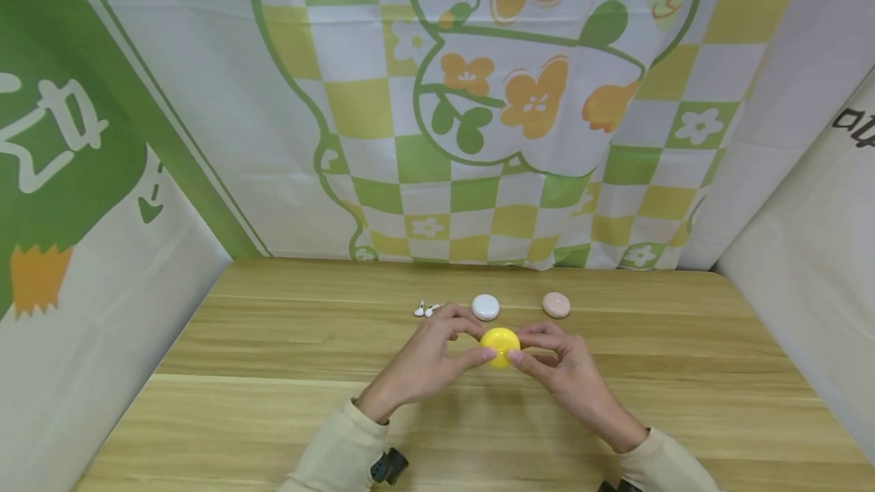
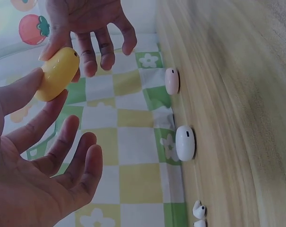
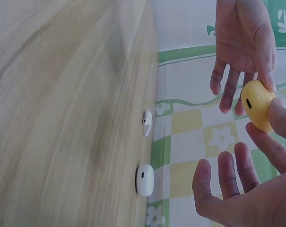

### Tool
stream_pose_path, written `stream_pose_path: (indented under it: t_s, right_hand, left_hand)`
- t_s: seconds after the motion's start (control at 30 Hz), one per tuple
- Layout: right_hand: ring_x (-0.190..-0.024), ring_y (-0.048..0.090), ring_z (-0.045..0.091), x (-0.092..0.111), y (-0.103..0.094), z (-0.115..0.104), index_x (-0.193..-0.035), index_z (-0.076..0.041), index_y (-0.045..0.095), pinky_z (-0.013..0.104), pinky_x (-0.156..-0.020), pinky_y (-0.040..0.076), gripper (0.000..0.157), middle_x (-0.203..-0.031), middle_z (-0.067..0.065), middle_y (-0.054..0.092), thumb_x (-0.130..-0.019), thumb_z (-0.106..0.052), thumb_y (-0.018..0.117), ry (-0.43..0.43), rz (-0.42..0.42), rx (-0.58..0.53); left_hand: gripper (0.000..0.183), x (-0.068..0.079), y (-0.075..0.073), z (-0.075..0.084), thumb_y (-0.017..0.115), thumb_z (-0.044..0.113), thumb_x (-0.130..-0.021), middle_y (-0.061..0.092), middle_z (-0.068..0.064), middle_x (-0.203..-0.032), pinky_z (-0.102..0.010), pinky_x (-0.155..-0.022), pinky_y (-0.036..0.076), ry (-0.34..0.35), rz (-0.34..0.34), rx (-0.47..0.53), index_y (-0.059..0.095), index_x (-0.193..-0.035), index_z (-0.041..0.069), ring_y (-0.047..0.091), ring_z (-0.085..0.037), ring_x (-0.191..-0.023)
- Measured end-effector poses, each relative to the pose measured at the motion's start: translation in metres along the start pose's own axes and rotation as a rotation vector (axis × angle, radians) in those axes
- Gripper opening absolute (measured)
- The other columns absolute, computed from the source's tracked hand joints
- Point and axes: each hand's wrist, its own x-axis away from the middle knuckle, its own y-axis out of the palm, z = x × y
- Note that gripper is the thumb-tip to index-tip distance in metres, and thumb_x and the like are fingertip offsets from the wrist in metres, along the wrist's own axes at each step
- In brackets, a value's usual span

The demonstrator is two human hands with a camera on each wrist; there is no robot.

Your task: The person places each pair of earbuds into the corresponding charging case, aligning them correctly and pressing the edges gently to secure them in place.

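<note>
A round, glossy yellow earbud charging case (image 1: 500,340) is held between both hands above the table. My left hand (image 1: 432,355) pinches its left side between thumb and index finger. From the right, my right hand (image 1: 573,376) grips the other side, with both thumbs on the near face. A small dark port shows in the yellow case's shell in the right wrist view. The remaining fingers of both hands spread away from the case. Just beyond the hands lie a white charging case (image 1: 485,307) and a pair of white earbuds (image 1: 420,310).
Farther right on the wooden table (image 1: 273,416) sits a pink charging case (image 1: 557,305), in line with the white one. A patterned cloth (image 1: 478,196) hangs along the table's back edge. Cloth walls stand at the left and right.
</note>
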Motion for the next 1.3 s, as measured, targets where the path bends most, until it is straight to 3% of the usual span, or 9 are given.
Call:
stream_pose_path:
  t_s: [0.2, 0.4, 0.6, 1.03, 1.3]
  right_hand:
    - [-0.11, 0.061, 0.029, -0.001, -0.002, 0.003, -0.12, -0.004, 0.074, 0.042, -0.091, 0.056, 0.036, -0.114, 0.009, 0.063, -0.085, -0.009, 0.082, -0.099, -0.001, 0.066]
    - [-0.105, 0.062, 0.024, -0.001, -0.001, 0.006, -0.126, -0.007, 0.071, 0.041, -0.086, 0.057, 0.061, -0.113, 0.007, 0.063, -0.07, -0.012, 0.094, -0.308, 0.043, 0.226]
    - [-0.101, 0.06, 0.018, -0.001, 0.003, 0.007, -0.126, -0.005, 0.071, 0.031, -0.085, 0.054, 0.072, -0.113, 0.002, 0.061, -0.059, -0.015, 0.098, -0.496, 0.072, 0.326]
    - [-0.102, 0.059, 0.022, 0.0, 0.005, 0.01, -0.115, -0.005, 0.076, 0.028, -0.087, 0.052, 0.064, -0.114, 0.003, 0.06, -0.056, -0.011, 0.099, -0.564, 0.093, 0.358]
    - [-0.103, 0.059, 0.021, 0.0, -0.006, 0.018, -0.115, -0.003, 0.076, 0.023, -0.09, 0.049, 0.059, -0.114, 0.004, 0.061, -0.06, -0.014, 0.097, -0.523, 0.084, 0.335]
  left_hand:
    - [0.022, 0.0, 0.0, -0.002, 0.068, 0.033, -0.099, 0.059, -0.006, -0.121, -0.05, -0.098, 0.044, -0.033, -0.021, 0.041, 0.073, -0.1, 0.011, 0.051, -0.023, -0.122]
    - [0.024, 0.0, 0.0, -0.005, 0.068, 0.033, -0.099, 0.059, -0.008, -0.12, -0.048, -0.097, 0.044, -0.061, -0.039, 0.058, 0.073, -0.099, 0.01, 0.051, -0.023, -0.118]
    - [0.024, 0.0, 0.0, -0.006, 0.067, 0.033, -0.099, 0.058, -0.004, -0.119, -0.048, -0.096, 0.045, -0.068, -0.068, 0.068, 0.072, -0.098, 0.01, 0.05, -0.022, -0.117]
    - [0.029, 0.0, 0.001, -0.005, 0.064, 0.036, -0.101, 0.058, -0.004, -0.117, -0.049, -0.098, 0.045, -0.099, -0.119, 0.069, 0.073, -0.105, 0.009, 0.052, -0.022, -0.115]
    - [0.03, 0.002, -0.002, -0.008, 0.062, 0.035, -0.102, 0.06, -0.006, -0.12, -0.05, -0.095, 0.048, -0.077, -0.091, 0.034, 0.074, -0.111, 0.009, 0.055, -0.03, -0.118]
